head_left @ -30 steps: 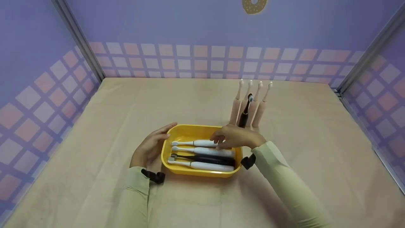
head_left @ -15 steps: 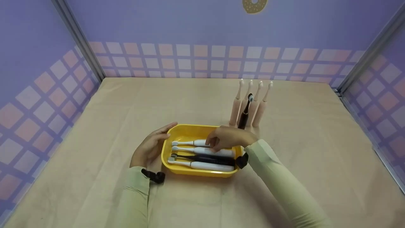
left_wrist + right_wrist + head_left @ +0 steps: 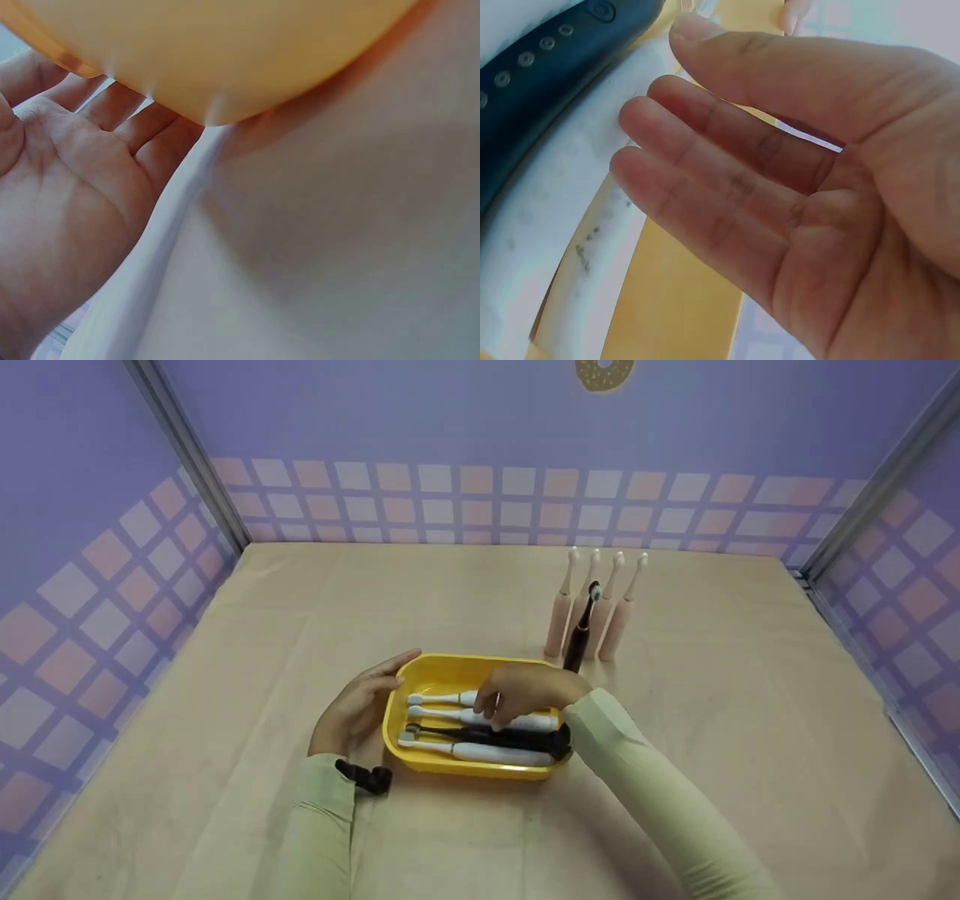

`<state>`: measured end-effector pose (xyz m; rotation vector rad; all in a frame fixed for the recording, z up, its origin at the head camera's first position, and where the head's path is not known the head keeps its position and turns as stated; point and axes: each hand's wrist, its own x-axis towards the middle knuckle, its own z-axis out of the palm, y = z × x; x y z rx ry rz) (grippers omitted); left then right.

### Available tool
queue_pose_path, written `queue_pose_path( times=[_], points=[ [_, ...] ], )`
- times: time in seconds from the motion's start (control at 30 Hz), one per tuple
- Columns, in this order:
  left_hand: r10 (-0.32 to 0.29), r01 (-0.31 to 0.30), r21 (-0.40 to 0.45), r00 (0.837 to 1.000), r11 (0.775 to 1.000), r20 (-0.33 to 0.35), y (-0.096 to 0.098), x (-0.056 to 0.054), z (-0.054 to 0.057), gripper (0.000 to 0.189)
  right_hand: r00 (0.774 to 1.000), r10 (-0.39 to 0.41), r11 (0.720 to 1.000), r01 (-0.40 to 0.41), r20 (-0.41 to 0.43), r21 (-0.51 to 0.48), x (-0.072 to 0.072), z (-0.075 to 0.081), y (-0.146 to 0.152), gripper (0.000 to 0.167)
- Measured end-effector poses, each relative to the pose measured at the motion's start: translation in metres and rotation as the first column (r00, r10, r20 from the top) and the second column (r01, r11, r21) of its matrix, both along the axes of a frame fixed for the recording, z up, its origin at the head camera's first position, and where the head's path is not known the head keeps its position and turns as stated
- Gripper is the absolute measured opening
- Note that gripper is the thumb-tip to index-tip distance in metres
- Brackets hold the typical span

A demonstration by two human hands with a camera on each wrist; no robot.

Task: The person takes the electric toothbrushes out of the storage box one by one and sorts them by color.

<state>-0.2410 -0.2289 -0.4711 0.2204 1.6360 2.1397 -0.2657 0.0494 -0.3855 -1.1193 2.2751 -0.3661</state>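
Electric toothbrushes lie side by side in a yellow basket: a white toothbrush in front, a black toothbrush behind it, then two more white ones. At the basket's left end my left hand holds the rim, thumb over the edge and fingers along the outer wall. My right hand is over the right half, fingers bent and pointing down. In the right wrist view its fingertips hover right at a white handle, thumb apart from them, nothing pinched between.
Just behind the basket's right corner stand several pink toothbrushes upright in a row, with a black toothbrush upright in front of them. The cloth-covered table meets a tiled wall at the back.
My right hand has moved left and a little nearer over the basket, from its right back corner to above the middle handles. The left hand and basket stay put.
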Motion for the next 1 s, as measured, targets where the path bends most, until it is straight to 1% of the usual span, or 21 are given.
queue_pose_path(
  times=[0.07, 0.17, 0.33, 0.47, 0.53, 0.6, 0.63, 0.7, 0.77, 0.87, 1.0],
  points=[
    [0.006, -0.006, -0.001, 1.000, 1.000, 0.004, 0.000, 0.000, 0.000, 0.054, 1.000, 0.003, 1.000, -0.003, -0.009, 0.022, 0.001, 0.000, -0.004, 0.033],
    [-0.003, 0.003, -0.015, 1.000, 1.000, -0.011, -0.001, 0.000, 0.000, 0.055, 1.000, 0.007, 0.999, -0.007, -0.007, 0.040, 0.003, 0.000, -0.009, 0.033],
    [-0.026, 0.025, -0.023, 0.999, 0.999, -0.033, -0.002, 0.000, 0.000, 0.056, 1.000, -0.004, 0.998, 0.003, 0.026, 0.057, 0.006, -0.002, -0.014, 0.038],
    [-0.026, 0.025, -0.016, 0.999, 1.000, -0.034, -0.002, 0.000, 0.000, 0.055, 0.999, -0.007, 0.997, 0.004, 0.038, 0.076, 0.007, -0.003, -0.016, 0.038],
    [-0.019, 0.019, -0.015, 0.999, 1.000, -0.031, -0.002, 0.000, 0.000, 0.055, 0.999, 0.014, 0.996, -0.017, 0.034, 0.084, 0.007, -0.004, -0.017, 0.026],
    [-0.017, 0.016, -0.011, 1.000, 1.000, -0.026, -0.002, 0.000, 0.001, 0.055, 0.999, 0.041, 0.996, -0.043, 0.028, 0.075, 0.008, -0.006, -0.018, 0.009],
    [-0.016, 0.016, -0.009, 1.000, 1.000, -0.020, -0.002, 0.000, 0.000, 0.055, 0.998, 0.051, 0.996, -0.053, 0.026, 0.067, 0.008, -0.007, -0.018, 0.006],
    [-0.015, 0.015, -0.005, 1.000, 1.000, -0.011, -0.001, 0.001, 0.001, 0.055, 0.998, 0.061, 0.997, -0.062, 0.035, 0.050, 0.009, -0.011, -0.017, 0.017],
    [-0.020, 0.020, -0.002, 1.000, 1.000, -0.009, -0.001, 0.001, 0.001, 0.055, 0.998, 0.049, 0.998, -0.050, 0.049, 0.035, 0.009, -0.014, -0.017, 0.020],
    [-0.018, 0.018, -0.007, 1.000, 1.000, -0.011, -0.001, 0.001, 0.000, 0.055, 0.998, 0.027, 0.999, -0.029, 0.062, 0.031, 0.008, -0.018, -0.017, 0.017],
    [-0.005, 0.005, -0.009, 1.000, 1.000, -0.007, -0.001, 0.000, 0.000, 0.055, 0.998, 0.019, 0.999, -0.021, 0.056, 0.037, 0.009, -0.017, -0.016, 0.014]
  ],
)
